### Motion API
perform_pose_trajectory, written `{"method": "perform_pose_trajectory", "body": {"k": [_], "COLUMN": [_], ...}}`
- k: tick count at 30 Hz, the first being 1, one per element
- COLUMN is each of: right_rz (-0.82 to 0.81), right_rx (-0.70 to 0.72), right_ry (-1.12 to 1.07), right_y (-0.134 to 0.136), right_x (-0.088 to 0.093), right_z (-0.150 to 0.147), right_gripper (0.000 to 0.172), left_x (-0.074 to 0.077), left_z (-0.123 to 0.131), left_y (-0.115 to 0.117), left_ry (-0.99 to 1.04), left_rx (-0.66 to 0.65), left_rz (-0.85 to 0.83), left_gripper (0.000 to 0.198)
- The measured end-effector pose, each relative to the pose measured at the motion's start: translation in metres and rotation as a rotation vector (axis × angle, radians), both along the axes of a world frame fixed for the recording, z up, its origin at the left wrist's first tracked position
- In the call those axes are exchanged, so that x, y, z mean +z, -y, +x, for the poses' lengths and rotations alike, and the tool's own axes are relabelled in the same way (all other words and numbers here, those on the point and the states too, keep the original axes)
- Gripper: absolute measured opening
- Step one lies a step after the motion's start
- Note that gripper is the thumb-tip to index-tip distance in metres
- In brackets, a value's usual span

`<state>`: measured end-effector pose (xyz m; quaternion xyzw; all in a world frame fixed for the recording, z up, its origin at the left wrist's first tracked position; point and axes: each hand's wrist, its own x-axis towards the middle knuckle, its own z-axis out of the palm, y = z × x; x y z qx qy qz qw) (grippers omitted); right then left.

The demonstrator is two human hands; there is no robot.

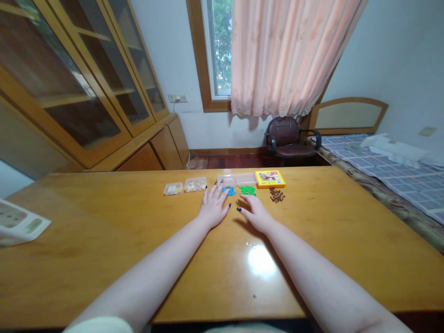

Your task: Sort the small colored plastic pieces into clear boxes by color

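One white plastic article (21, 235) lay far to the left of the left hand (212, 208), at the edge of view, on a wooden surface (114, 222). Nearer that hand, on its left, were a small clear box (173, 188) and a larger clear box (195, 184), both holding pale pieces. The left hand was open, palm down, fingers spread, with no item seen in its grip. Blue pieces (229, 191) lay loose just right of its fingers; contact could not be determined. Beyond the fingertips, two clear tray sections (246, 179) stood side by side. Green pieces (247, 190) lay heaped just ahead of the right hand (257, 213). The right hand was loosely curved, thumb and fingers apart, with nothing visible between them; whether it touched the green heap could not be established. Ahead and to the right of the right hand, a yellow box (270, 179) lay flat, printed side up. Brown pieces (277, 195) were scattered in front of the box, to the right of the same hand.
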<state>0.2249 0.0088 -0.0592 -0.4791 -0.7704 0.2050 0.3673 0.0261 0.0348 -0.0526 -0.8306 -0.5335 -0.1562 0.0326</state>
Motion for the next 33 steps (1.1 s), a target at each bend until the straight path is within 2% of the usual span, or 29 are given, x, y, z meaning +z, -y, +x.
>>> {"method": "perform_pose_trajectory", "body": {"k": [2, 7, 12, 23, 33], "right_rz": [0.013, 0.033, 0.037, 0.019, -0.012], "right_rx": [-0.03, -0.047, -0.077, -0.095, -0.097], "right_ry": [-0.027, -0.046, -0.064, -0.084, -0.107], "right_y": [-0.002, -0.004, -0.005, -0.005, -0.005], "right_x": [-0.002, -0.006, -0.008, -0.008, -0.008], "right_z": [0.001, 0.003, 0.004, 0.002, 0.002], "right_gripper": [0.045, 0.044, 0.042, 0.041, 0.037], "left_x": [0.003, 0.004, -0.004, -0.003, -0.004], "left_z": [0.013, 0.037, 0.04, 0.025, 0.024], "left_y": [-0.01, -0.04, -0.046, -0.006, 0.055], "left_ry": [-0.036, -0.01, -0.027, -0.046, -0.068], "left_rx": [-0.004, 0.192, 0.224, 0.115, 0.068], "left_rz": [0.004, -0.049, -0.148, -0.141, -0.124], "left_gripper": [0.062, 0.069, 0.069, 0.07, 0.07]}}
